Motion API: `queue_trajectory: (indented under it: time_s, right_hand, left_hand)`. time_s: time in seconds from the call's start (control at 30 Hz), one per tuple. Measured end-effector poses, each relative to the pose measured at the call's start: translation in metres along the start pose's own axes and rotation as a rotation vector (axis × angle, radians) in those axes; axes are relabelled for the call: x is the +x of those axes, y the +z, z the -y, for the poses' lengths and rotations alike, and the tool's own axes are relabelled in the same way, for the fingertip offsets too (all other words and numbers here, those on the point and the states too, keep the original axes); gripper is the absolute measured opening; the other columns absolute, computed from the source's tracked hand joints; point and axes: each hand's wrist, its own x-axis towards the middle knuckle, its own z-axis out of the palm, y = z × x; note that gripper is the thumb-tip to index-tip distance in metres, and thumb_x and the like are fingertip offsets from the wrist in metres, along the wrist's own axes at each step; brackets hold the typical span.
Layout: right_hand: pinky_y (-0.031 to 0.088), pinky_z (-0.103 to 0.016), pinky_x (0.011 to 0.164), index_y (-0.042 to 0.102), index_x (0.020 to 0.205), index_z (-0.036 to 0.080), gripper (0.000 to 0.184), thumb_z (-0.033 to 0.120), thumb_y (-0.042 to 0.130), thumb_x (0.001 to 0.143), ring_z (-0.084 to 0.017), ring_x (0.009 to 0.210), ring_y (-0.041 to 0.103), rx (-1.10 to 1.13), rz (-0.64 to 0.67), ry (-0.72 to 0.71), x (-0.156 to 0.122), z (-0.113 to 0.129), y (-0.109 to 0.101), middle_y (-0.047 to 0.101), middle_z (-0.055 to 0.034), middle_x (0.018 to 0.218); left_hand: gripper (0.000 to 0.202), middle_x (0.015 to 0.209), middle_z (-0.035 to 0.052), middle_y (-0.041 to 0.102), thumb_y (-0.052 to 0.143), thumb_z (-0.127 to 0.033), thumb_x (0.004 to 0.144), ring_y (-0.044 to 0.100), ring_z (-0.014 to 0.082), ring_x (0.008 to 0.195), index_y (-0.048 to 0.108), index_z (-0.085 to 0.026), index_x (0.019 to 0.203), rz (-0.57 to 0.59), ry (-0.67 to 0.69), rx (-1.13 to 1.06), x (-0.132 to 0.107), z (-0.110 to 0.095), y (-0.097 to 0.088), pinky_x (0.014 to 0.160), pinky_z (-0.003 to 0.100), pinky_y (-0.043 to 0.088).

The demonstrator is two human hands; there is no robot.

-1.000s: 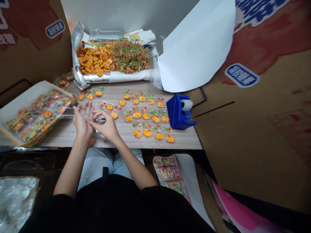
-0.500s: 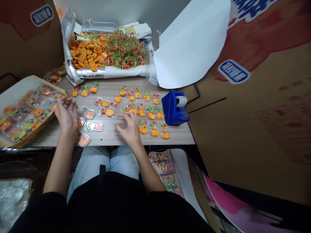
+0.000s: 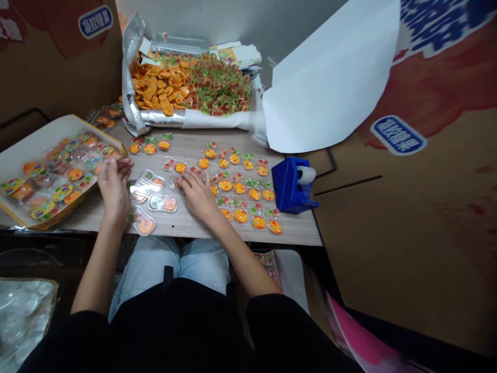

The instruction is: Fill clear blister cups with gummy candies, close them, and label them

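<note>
My left hand (image 3: 113, 186) is beside the near right edge of a yellow-rimmed box (image 3: 79, 213), palm inward and fingers stretched out. Nothing shows in it. My right hand (image 3: 199, 198) reaches over the table, fingertips at a clear plastic candy pack (image 3: 176, 182) with red pieces, thumb apart from the fingers. The hand hides part of this pack. Between my hands lie several clear figure-eight packs with pale orange rounds, among them a closed-looking pack (image 3: 163, 203) and another nearer me (image 3: 145, 226). Glare covers a clear plastic piece (image 3: 140, 191) beside them.
Rows of orange candies with small red and green pieces, such as one candy (image 3: 240, 215), lie right of centre. A foil-lined tray (image 3: 161, 118) of loose candies stands behind. A blue tape dispenser (image 3: 289, 186) and large cardboard boxes (image 3: 423, 217) border the right side.
My right hand has moved left and its fingertips now reach the candy pack. My left hand stays by the box, its fingers drawn closer together. The view has shifted slightly.
</note>
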Motion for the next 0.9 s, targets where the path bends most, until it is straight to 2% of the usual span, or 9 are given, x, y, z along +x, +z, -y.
queue_trajectory:
  time_s: [0.1,0.2,0.33,0.43,0.53,0.63,0.77,0.83,0.9]
  right_hand:
    - [0.027,-0.052,0.109,0.061,0.118,0.015,0.039,0.006,0.039,0.088,-0.028,0.126,0.049,0.040,0.051,-0.026,-0.010,-0.001,-0.006,0.057,-0.0159,0.134]
    - [0.029,-0.051,0.106,0.061,0.119,0.017,0.038,0.010,0.044,0.087,-0.028,0.123,0.050,0.073,0.046,-0.025,-0.015,-0.002,-0.014,0.057,-0.0153,0.134]
    - [0.026,-0.053,0.109,0.062,0.121,0.018,0.038,0.011,0.046,0.086,-0.028,0.124,0.051,0.072,0.032,-0.044,-0.012,0.000,-0.014,0.058,-0.0144,0.133]
    - [0.024,-0.054,0.114,0.062,0.120,0.016,0.041,0.006,0.041,0.087,-0.027,0.130,0.049,0.060,0.055,-0.057,-0.012,0.001,-0.005,0.058,-0.0160,0.135]
    - [0.026,-0.052,0.117,0.057,0.129,0.012,0.047,0.004,0.034,0.089,-0.026,0.141,0.038,0.054,0.096,-0.076,-0.018,-0.001,0.004,0.047,-0.0178,0.146]
    - [0.026,-0.053,0.118,0.046,0.140,0.008,0.049,0.021,0.043,0.093,-0.030,0.147,0.026,0.049,0.164,-0.112,-0.024,-0.003,0.008,0.033,-0.0217,0.155]
    - [0.024,-0.056,0.117,0.038,0.147,0.011,0.072,0.051,0.055,0.089,-0.035,0.148,0.021,0.044,0.220,-0.120,-0.025,-0.001,0.002,0.025,-0.0227,0.157]
    - [0.023,-0.059,0.117,0.040,0.146,0.012,0.066,0.048,0.053,0.091,-0.035,0.147,0.024,0.028,0.213,-0.115,-0.022,0.003,-0.009,0.028,-0.0221,0.156]
    - [0.018,-0.062,0.117,0.039,0.147,0.016,0.057,0.037,0.047,0.095,-0.033,0.147,0.024,0.009,0.125,-0.117,-0.016,0.008,-0.024,0.031,-0.0192,0.156]
  left_hand:
    - [0.031,0.081,0.0030,0.068,0.061,-0.050,0.083,0.067,0.0138,0.078,0.062,-0.019,0.083,0.058,0.100,0.090,-0.005,0.000,0.000,0.077,0.024,0.052]
    - [0.031,0.080,0.0034,0.068,0.062,-0.049,0.083,0.065,0.0135,0.072,0.065,-0.018,0.082,0.147,0.125,0.156,-0.013,-0.004,0.001,0.071,0.024,0.052]
    - [0.029,0.083,0.0062,0.070,0.067,-0.043,0.080,0.061,0.0117,0.062,0.071,-0.015,0.083,0.232,0.060,0.239,-0.023,-0.014,0.003,0.058,0.022,0.048]
    - [0.034,0.080,0.0082,0.072,0.075,-0.037,0.073,0.059,0.0122,0.055,0.072,-0.011,0.095,0.274,-0.032,0.242,-0.025,-0.021,0.000,0.054,0.024,0.046]
    - [0.043,0.074,0.0089,0.072,0.077,-0.032,0.071,0.060,0.0146,0.050,0.068,-0.008,0.105,0.336,-0.147,0.254,-0.022,-0.028,-0.002,0.050,0.025,0.045]
    - [0.033,0.073,0.0092,0.073,0.076,-0.029,0.072,0.062,0.0159,0.048,0.065,-0.010,0.096,0.403,-0.204,0.322,-0.018,-0.037,0.001,0.045,0.023,0.044]
    - [0.026,0.070,0.0082,0.071,0.076,-0.032,0.071,0.065,0.0178,0.053,0.060,-0.014,0.081,0.482,-0.160,0.387,-0.005,-0.047,0.008,0.045,0.021,0.044]
    - [0.027,0.062,0.0079,0.067,0.079,-0.033,0.068,0.063,0.0181,0.052,0.061,-0.014,0.070,0.573,-0.078,0.457,0.002,-0.050,0.010,0.044,0.022,0.044]
    - [0.027,0.053,0.0069,0.063,0.081,-0.034,0.064,0.059,0.0174,0.046,0.062,-0.014,0.061,0.725,-0.030,0.541,0.009,-0.052,0.011,0.040,0.024,0.042]
